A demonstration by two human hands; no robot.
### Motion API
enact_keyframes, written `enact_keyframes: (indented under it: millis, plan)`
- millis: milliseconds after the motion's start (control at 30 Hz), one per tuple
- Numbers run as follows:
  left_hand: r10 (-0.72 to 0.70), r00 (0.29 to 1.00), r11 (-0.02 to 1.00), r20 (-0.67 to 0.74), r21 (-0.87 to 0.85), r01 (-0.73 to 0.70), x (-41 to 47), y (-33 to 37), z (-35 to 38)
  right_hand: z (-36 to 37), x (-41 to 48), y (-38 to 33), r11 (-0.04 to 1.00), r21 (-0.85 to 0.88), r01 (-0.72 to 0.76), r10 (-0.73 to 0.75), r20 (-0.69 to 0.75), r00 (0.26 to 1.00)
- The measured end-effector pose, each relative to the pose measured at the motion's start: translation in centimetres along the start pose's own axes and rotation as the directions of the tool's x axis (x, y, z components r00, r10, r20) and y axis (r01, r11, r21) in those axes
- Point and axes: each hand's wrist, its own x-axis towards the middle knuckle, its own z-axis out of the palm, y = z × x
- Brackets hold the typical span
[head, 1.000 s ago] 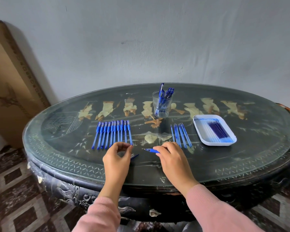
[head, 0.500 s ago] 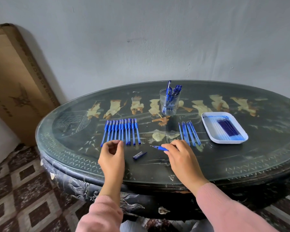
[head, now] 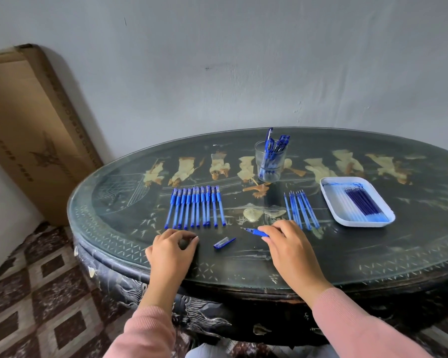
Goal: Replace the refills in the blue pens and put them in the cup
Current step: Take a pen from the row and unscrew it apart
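Note:
My right hand (head: 289, 244) grips an uncapped blue pen (head: 255, 231) low over the table, tip pointing left. Its blue cap (head: 224, 242) lies loose between my hands. My left hand (head: 171, 250) rests on the table with fingers curled, holding nothing that I can see. A row of several capped blue pens (head: 195, 209) lies just beyond my left hand. Several loose refills (head: 301, 209) lie beyond my right hand. A clear cup (head: 269, 165) with a few blue pens stands further back. A white tray (head: 332, 211) at the right holds dark blue refills (head: 362, 202).
The oval dark table (head: 373, 254) has a glass top and stands against a grey wall. A tall cardboard box (head: 34, 130) leans on the wall at the left. Patterned floor tiles (head: 36, 293) lie below the table's left edge.
The cap has left my left hand and lies on the table. My left hand has drawn back left and curled. The view has shifted left. My right hand keeps hold of the pen.

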Motion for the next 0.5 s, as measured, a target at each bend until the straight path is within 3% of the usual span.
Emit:
enact_keyframes:
  millis: [100, 300, 500]
  plan:
    - [0.059, 0.998, 0.998, -0.020, -0.028, -0.060, 0.0, 0.4, 0.2, -0.1, 0.0, -0.1, 1.000, -0.006, 0.004, -0.004, 0.002, 1.000]
    - [0.041, 0.999, 0.964, 0.007, -0.264, -0.038, -0.2, 1.7, 0.2, -0.2, 0.0, -0.2, 1.000, -0.001, 0.000, 0.000, -0.001, 1.000]
    - [0.057, 0.995, 0.967, 0.080, -0.252, -0.035, -0.2, 2.5, 1.2, -0.3, 0.0, -0.2, 1.000, 0.005, -0.003, 0.003, 0.003, 1.000]
